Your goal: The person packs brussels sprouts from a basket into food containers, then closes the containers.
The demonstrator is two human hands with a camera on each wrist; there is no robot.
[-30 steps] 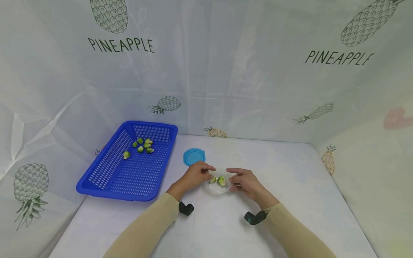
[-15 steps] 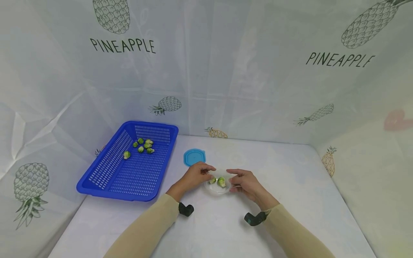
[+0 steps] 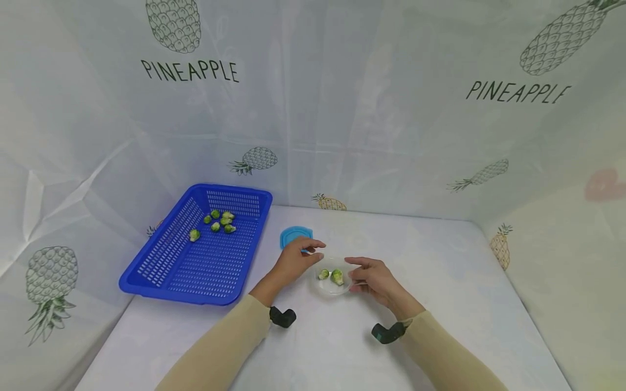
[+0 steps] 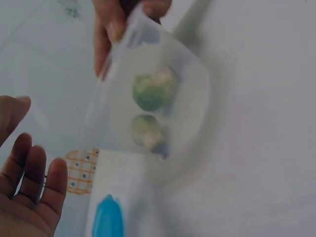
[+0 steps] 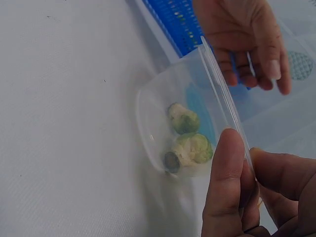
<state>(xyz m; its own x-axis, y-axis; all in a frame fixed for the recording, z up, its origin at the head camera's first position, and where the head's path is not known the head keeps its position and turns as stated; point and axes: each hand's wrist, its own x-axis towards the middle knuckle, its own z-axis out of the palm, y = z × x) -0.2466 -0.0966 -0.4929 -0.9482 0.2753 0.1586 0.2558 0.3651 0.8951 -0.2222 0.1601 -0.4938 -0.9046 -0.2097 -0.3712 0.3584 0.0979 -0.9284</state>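
Note:
A translucent plastic container (image 5: 153, 118) holds two Brussels sprouts, a smaller one (image 3: 323, 274) on the left and a larger one (image 3: 337, 277) beside it. My right hand (image 3: 374, 279) pinches the container's rim from the right, thumb and fingers on either side of it, plain in the right wrist view. Off the container, my left hand (image 3: 294, 260) hovers at its upper left with fingers spread and nothing held. Just behind that hand lies a blue lid (image 3: 294, 232), partly covered by it in the head view.
To the left stands a blue slotted basket (image 3: 205, 301) with several Brussels sprouts (image 3: 225, 221) toward its far end. A pineapple-printed sheet (image 3: 371, 119) rises behind the white table surface (image 3: 406, 239).
My left hand has let go of the container's rim and shifted slightly up and left, toward the blue lid. The right hand keeps its grip, and the container stays about in place.

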